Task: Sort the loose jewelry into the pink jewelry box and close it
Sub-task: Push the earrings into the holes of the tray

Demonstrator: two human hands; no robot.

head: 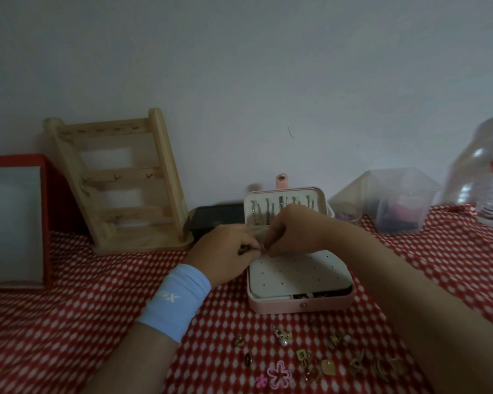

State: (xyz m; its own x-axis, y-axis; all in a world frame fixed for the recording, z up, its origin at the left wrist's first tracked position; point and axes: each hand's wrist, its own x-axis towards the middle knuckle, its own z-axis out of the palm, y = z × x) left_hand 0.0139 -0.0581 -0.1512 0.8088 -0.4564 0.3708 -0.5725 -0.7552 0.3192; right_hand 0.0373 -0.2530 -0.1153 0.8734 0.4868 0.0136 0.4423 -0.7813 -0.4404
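Observation:
The pink jewelry box [299,305] lies open on the red patterned cloth. Its upright lid [322,196] shows several hanging pieces, and a white perforated earring panel [296,274] covers its base. My left hand [225,251] and my right hand [292,231] meet at the panel's far left corner, fingertips pinched together on a small piece of jewelry that is mostly hidden. Loose jewelry lies in front of the box: gold earrings [282,334], a pink flower clip [279,372] and several more gold pieces [359,365].
A wooden jewelry stand [125,183] leans at the back left beside a red-framed white board [15,223]. A black box [217,220] sits behind my left hand. Clear plastic containers [393,200] and a clear bottle [484,166] stand at the back right.

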